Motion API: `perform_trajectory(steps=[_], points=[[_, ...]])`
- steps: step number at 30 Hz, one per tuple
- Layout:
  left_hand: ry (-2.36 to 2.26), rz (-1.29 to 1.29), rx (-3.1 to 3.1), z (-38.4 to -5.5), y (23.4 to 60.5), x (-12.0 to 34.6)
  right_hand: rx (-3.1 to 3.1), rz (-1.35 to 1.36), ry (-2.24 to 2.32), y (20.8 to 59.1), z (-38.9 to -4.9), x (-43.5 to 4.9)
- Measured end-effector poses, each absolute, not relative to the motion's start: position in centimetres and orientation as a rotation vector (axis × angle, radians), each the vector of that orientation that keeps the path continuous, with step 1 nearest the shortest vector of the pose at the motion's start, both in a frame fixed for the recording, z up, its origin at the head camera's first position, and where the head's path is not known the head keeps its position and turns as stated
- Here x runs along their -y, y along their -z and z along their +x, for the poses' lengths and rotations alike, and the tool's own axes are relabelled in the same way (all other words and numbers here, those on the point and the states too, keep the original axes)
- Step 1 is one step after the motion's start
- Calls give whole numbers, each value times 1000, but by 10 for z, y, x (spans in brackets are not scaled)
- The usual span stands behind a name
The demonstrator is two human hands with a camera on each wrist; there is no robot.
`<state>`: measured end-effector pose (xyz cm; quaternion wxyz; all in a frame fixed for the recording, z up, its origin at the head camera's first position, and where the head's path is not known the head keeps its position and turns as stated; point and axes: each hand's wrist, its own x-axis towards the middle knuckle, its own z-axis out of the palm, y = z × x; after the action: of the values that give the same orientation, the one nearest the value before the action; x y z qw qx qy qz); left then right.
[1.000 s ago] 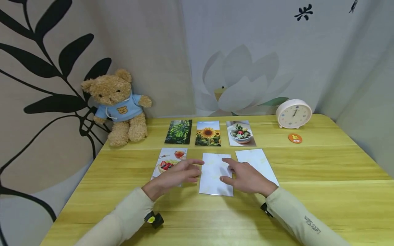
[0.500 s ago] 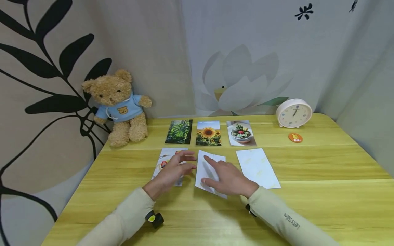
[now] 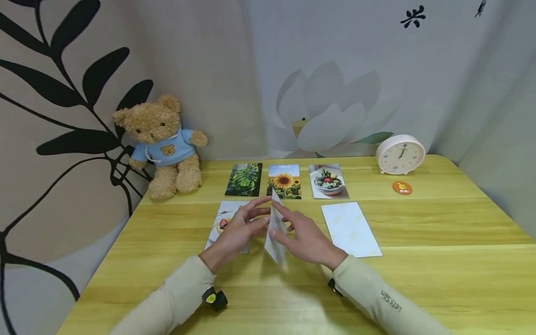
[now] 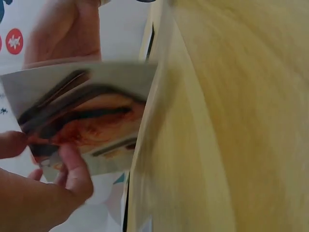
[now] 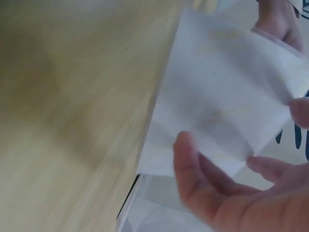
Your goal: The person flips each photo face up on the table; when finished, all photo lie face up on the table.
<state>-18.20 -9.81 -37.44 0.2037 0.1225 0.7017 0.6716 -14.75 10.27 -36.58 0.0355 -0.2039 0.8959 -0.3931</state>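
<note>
Both hands hold a picture card (image 3: 276, 232), raised on edge between them. Its pale back faces the right hand (image 3: 311, 239). Orange food with dark stripes shows blurred on its other side in the left wrist view. The right hand grips it with finger and thumb at the back and edges. My left hand (image 3: 236, 232) meets the picture side with thumb and fingertip near its edge. Partly beneath the left hand lies a dessert card (image 3: 215, 232), face up. A face-down white card (image 3: 351, 228) lies right of the right hand.
Along the back lie a green leaf card (image 3: 244, 179), a sunflower card (image 3: 284, 179) and a cactus-bowl card (image 3: 328, 181). A teddy bear (image 3: 163, 144) sits at the back left. A white clock (image 3: 400, 154) and an orange disc (image 3: 402, 188) are at the right.
The middle card lay flat and face down; the right hand slid it left and it now stands on edge. The left hand's fingers have come to its picture side.
</note>
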Motion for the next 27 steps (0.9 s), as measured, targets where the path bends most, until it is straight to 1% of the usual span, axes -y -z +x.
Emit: perform_trajectory(steps=[7, 14, 20, 27], points=[[-1847, 389, -1852, -178, 377, 95, -2552, -592, 1542, 363, -146, -105], [-1783, 405, -1862, -179, 370, 93, -2287, -581, 1794, 360, -147, -110], [-1747, 444, -1946, -181, 366, 91, -2232, -571, 1846, 358, -150, -116], [-1636, 481, -2154, -181, 369, 92, -2455, -430, 1778, 358, -154, -128]])
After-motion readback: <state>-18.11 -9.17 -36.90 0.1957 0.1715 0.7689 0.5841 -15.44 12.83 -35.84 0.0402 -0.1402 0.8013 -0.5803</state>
